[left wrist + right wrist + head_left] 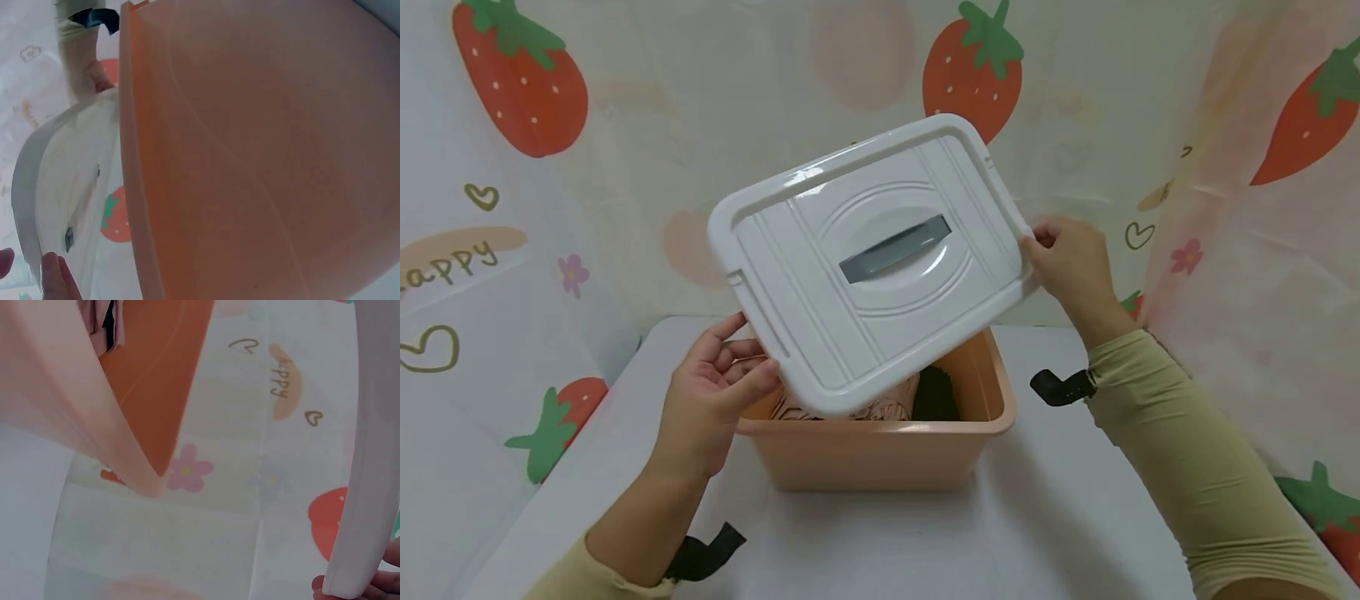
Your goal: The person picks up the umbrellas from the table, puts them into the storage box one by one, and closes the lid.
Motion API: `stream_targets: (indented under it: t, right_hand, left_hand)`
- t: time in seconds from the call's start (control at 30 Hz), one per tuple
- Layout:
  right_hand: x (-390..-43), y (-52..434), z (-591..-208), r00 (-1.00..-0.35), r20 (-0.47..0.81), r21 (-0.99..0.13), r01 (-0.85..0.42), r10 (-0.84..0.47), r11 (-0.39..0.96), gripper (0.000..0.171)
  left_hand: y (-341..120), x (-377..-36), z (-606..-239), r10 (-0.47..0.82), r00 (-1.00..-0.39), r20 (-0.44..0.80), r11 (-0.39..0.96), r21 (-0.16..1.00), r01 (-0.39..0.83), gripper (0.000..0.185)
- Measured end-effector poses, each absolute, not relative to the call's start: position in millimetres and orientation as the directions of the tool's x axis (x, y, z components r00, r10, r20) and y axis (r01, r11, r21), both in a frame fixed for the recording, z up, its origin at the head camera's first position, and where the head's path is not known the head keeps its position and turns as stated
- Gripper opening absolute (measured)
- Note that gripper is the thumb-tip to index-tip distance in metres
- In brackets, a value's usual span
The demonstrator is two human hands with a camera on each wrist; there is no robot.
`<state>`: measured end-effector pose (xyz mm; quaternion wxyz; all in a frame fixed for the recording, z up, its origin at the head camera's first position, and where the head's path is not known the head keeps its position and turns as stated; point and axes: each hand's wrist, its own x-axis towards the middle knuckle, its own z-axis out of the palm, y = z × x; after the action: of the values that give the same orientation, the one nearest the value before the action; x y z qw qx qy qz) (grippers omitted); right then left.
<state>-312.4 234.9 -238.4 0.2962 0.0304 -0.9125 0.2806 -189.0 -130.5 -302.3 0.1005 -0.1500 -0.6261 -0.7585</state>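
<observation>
A white rectangular storage-box lid (790,275) with a grey handle (895,248) is held tilted above a peach plastic storage box (872,457). My left hand (707,400) grips the lid's lower left edge, thumb on the near face and fingers behind. At the lid's right end, my right hand (1071,262) pinches the rim. Inside the box lie folded pink cloth (891,404) and a dark item (936,396), partly hidden by the lid. In the left wrist view the lid's underside (69,162) shows beyond the box wall.
The box stands on a white-covered table (880,542). Behind it hangs a backdrop printed with strawberries (973,75), hearts and flowers. A black strap end sticks out from each wrist.
</observation>
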Motion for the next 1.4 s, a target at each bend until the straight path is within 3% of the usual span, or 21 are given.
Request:
stream_targets:
  t: [0.4, 0.9, 1.2, 1.4]
  right_hand:
    - [-304, 237, -244, -0.897, 0.427, -0.521, -0.143, 0.111, 0.842, 0.026]
    - [-283, 239, -238, -0.990, 0.143, -0.704, -0.096, 0.008, 0.704, 0.034]
    - [-270, 241, -247, -0.998, 0.016, -0.736, -0.057, -0.066, 0.675, 0.045]
    - [-262, 241, -255, -0.995, -0.034, -0.759, -0.034, -0.091, 0.650, 0.048]
  left_hand:
    - [-137, -197, -298, 0.052, -0.945, 0.323, 0.074, 0.942, 0.327, 0.073]
    - [-177, -216, -271, 0.209, -0.950, 0.232, 0.044, 0.968, 0.246, 0.069]
    - [-192, -233, -266, 0.272, -0.958, 0.089, 0.202, 0.968, 0.147, 0.068]
    - [-199, -241, -269, 0.302, -0.953, -0.001, 0.232, 0.970, 0.072, 0.068]
